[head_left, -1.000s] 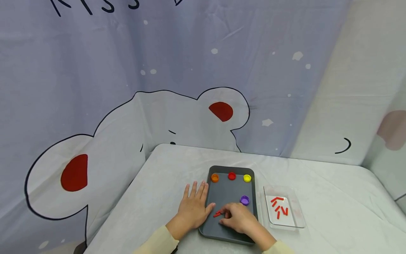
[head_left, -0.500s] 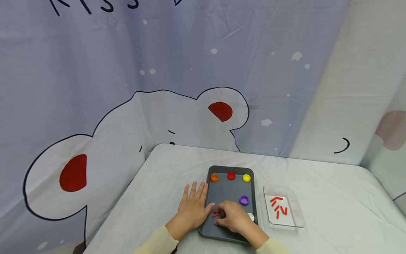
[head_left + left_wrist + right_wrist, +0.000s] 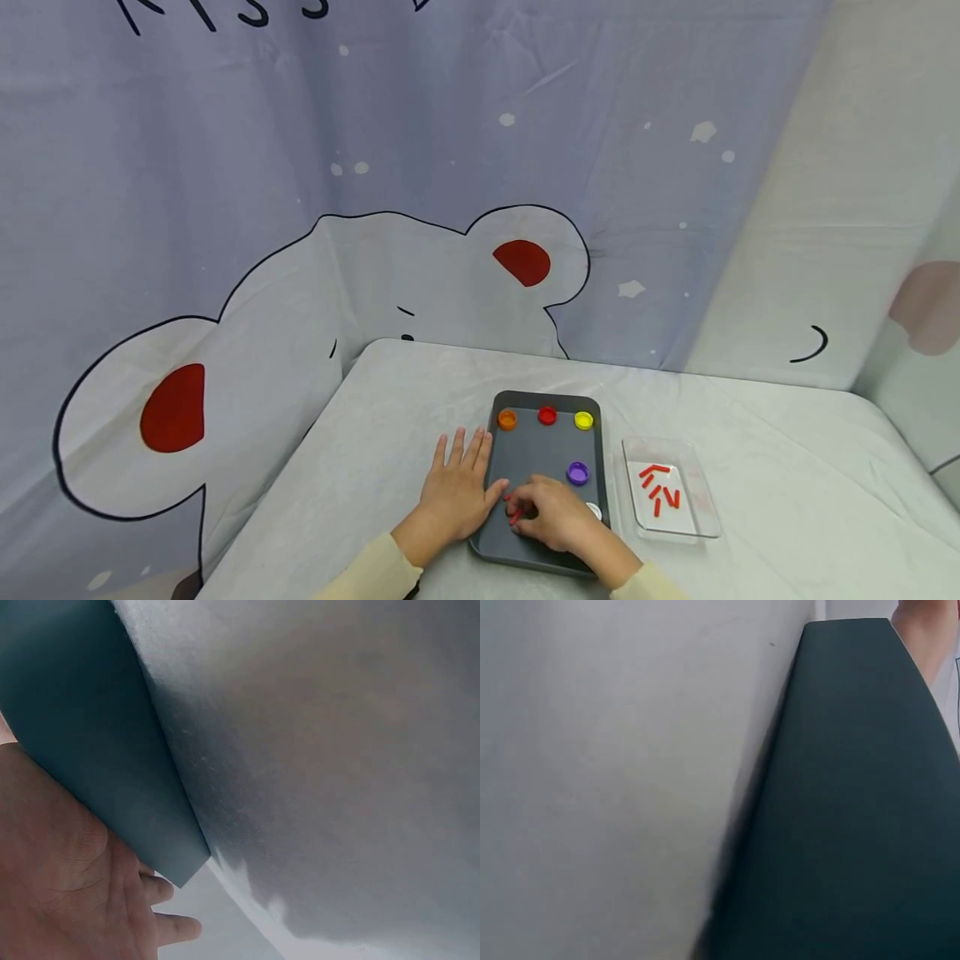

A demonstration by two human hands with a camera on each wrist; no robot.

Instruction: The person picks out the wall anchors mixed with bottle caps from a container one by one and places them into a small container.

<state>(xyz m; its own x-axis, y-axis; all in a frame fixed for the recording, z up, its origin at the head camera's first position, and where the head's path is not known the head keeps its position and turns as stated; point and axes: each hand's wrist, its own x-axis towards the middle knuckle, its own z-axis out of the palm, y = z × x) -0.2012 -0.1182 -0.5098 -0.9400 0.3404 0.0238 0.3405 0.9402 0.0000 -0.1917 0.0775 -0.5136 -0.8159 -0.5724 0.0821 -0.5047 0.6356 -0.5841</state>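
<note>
A dark grey tray (image 3: 536, 454) lies on the white-covered table. My left hand (image 3: 453, 496) rests at its left edge, fingers straight and spread, thumb reaching over the rim. In the left wrist view, the palm (image 3: 60, 877) lies against the tray's side wall (image 3: 97, 742). My right hand (image 3: 558, 512) is low over the tray's near half, its thumb and index finger pinching a small red stick (image 3: 515, 518). Just beyond those fingertips, the end of another red stick (image 3: 507, 497) shows on the tray. The right wrist view has only the tray's side (image 3: 840, 795) up close.
Small round caps stand in the tray: orange (image 3: 507, 419), red (image 3: 547, 415), yellow (image 3: 583, 421) and purple (image 3: 577, 473). A white cap (image 3: 594, 511) is partly hidden behind my right hand. To the right, a clear plastic box (image 3: 701, 496) holds several red sticks (image 3: 657, 507).
My right hand has shifted slightly left, uncovering part of the white cap. The red stick at its fingertips has turned to a steeper angle. My left hand stays where it was.
</note>
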